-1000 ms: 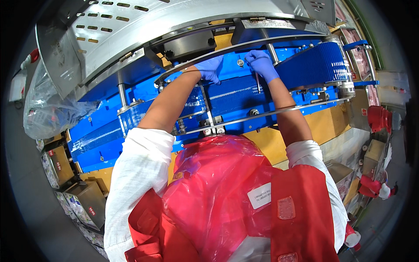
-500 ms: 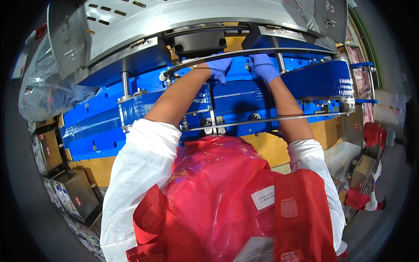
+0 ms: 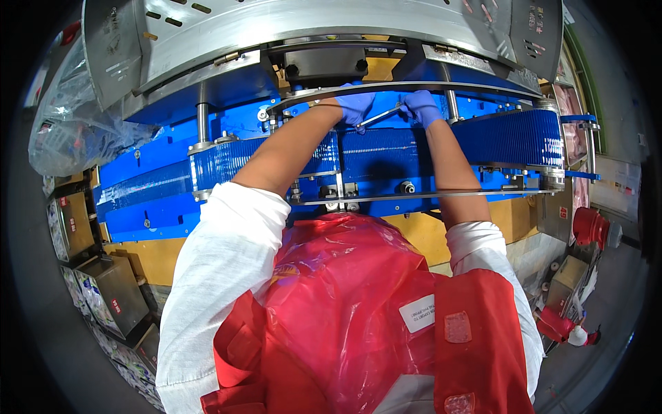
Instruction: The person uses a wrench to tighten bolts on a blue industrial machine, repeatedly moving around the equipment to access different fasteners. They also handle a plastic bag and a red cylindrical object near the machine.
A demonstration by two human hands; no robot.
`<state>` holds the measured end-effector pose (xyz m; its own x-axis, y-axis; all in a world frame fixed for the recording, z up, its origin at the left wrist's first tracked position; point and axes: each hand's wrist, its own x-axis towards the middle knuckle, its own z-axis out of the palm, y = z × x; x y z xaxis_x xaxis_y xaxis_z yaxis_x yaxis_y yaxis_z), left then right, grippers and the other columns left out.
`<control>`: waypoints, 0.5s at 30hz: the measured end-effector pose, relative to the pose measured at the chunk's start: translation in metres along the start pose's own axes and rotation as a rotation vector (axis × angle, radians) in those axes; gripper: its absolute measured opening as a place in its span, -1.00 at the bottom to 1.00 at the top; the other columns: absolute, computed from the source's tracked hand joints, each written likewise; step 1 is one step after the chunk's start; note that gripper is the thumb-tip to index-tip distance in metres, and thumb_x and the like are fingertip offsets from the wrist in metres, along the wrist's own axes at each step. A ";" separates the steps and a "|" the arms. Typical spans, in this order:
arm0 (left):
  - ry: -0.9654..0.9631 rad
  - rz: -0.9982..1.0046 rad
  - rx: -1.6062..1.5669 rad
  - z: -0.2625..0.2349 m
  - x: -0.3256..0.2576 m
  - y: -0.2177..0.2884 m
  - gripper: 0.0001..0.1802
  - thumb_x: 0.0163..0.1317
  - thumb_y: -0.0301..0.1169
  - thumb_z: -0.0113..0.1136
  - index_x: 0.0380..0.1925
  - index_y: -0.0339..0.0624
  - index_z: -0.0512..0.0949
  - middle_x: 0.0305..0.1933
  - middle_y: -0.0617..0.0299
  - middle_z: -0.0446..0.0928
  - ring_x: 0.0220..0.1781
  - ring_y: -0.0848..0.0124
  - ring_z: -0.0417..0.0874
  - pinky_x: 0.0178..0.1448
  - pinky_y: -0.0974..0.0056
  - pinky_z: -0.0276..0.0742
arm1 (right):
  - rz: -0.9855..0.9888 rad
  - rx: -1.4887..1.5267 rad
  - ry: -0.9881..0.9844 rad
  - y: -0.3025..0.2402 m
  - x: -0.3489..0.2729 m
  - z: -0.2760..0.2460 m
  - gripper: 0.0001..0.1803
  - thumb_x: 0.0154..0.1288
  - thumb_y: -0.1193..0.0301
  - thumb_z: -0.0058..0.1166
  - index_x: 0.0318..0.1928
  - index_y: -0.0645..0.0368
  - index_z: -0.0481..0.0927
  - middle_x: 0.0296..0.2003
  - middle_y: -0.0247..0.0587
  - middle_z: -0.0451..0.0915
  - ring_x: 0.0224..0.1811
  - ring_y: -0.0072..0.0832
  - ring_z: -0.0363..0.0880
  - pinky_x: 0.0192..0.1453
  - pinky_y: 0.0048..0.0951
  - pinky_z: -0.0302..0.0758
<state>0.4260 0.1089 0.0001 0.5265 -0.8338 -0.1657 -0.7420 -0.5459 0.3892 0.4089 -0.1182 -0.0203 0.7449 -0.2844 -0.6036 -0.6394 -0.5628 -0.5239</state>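
Note:
Both my hands wear blue-violet gloves and reach to the far side of a blue ribbed conveyor belt [image 3: 383, 142]. A slim metal wrench [image 3: 380, 118] spans the gap between them at a slant. My right hand [image 3: 422, 107] is closed round its upper right end. My left hand [image 3: 354, 106] is curled by the far steel rail [image 3: 331, 92], its thumb pointing down beside the wrench's lower left end. What its fingers hold is hidden. A dark crossbar [image 3: 338, 162] crosses the belt just nearer to me.
A raised steel hood [image 3: 310, 19] stands beyond the belt, with metal posts [image 3: 202, 121] under it. A near rail [image 3: 414, 195] runs before my apron [image 3: 345, 276]. Clear plastic sheeting [image 3: 76, 131] hangs at left, above steel boxes [image 3: 114, 297]. Another person [image 3: 558, 324] is at far right.
The wrench has come into sight between my hands. My right hand has shifted slightly right and down; my left hand keeps nearly the same pose. The whole view has shifted a little.

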 end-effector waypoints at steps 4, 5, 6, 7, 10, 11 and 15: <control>0.028 -0.037 0.031 -0.008 -0.005 0.006 0.14 -0.45 -0.06 0.71 0.20 -0.27 0.36 0.16 -0.20 0.51 0.15 -0.07 0.60 0.19 0.08 0.57 | 0.087 0.364 -0.033 0.004 -0.007 0.004 -0.89 0.14 0.54 0.10 -0.46 0.33 0.62 -0.58 0.00 0.59 -0.73 -0.43 0.51 -0.63 -0.37 0.41; 0.018 -0.036 0.031 -0.008 -0.005 0.006 0.14 -0.46 -0.06 0.71 0.20 -0.27 0.36 0.16 -0.19 0.51 0.15 -0.07 0.60 0.19 0.08 0.57 | 0.107 0.454 -0.043 0.003 -0.008 0.005 -0.89 0.16 0.55 0.09 -0.47 0.32 0.62 -0.59 -0.02 0.58 -0.75 -0.46 0.49 -0.65 -0.38 0.39; 0.011 -0.039 0.027 -0.007 -0.006 0.005 0.14 -0.46 -0.05 0.71 0.21 -0.27 0.36 0.16 -0.19 0.52 0.14 -0.07 0.60 0.19 0.08 0.57 | 0.077 0.351 0.000 0.004 -0.005 0.008 -0.87 0.17 0.52 0.09 -0.46 0.32 0.63 -0.59 -0.02 0.59 -0.73 -0.43 0.51 -0.62 -0.36 0.42; 0.002 -0.038 0.026 -0.006 -0.006 0.004 0.15 -0.46 -0.05 0.71 0.21 -0.27 0.36 0.16 -0.19 0.52 0.14 -0.06 0.60 0.19 0.08 0.57 | 0.045 0.248 0.043 0.005 -0.003 0.013 -0.86 0.18 0.50 0.09 -0.45 0.31 0.64 -0.58 -0.02 0.60 -0.71 -0.41 0.53 -0.59 -0.35 0.45; -0.022 0.003 0.037 -0.005 0.002 0.005 0.15 -0.46 -0.03 0.71 0.21 -0.26 0.36 0.16 -0.19 0.52 0.13 -0.06 0.61 0.19 0.08 0.57 | -0.475 -0.063 0.660 0.045 0.037 0.026 -0.78 0.21 0.37 0.10 -0.42 0.27 0.67 -0.56 -0.03 0.63 -0.63 -0.35 0.61 -0.47 -0.32 0.53; -0.030 0.009 0.040 -0.004 0.004 0.004 0.15 -0.46 -0.02 0.71 0.21 -0.26 0.36 0.16 -0.18 0.52 0.13 -0.06 0.61 0.19 0.08 0.57 | -0.548 -0.131 0.707 0.051 0.046 0.021 -0.76 0.21 0.33 0.10 -0.40 0.25 0.68 -0.54 -0.04 0.65 -0.60 -0.34 0.63 -0.43 -0.31 0.55; -0.078 -0.045 -0.089 0.002 -0.001 -0.004 0.24 -0.44 -0.09 0.71 0.31 -0.24 0.25 0.22 -0.19 0.46 0.24 -0.09 0.51 0.31 0.05 0.46 | -0.476 -0.055 0.317 0.003 0.000 -0.017 -0.86 0.29 0.39 0.12 -0.34 0.21 0.62 -0.56 -0.17 0.62 -0.58 -0.50 0.58 -0.47 -0.45 0.48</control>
<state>0.4271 0.1118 -0.0032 0.5222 -0.8144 -0.2530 -0.6768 -0.5763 0.4581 0.4106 -0.1331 -0.0113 0.9743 -0.2041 -0.0949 -0.2154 -0.7230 -0.6564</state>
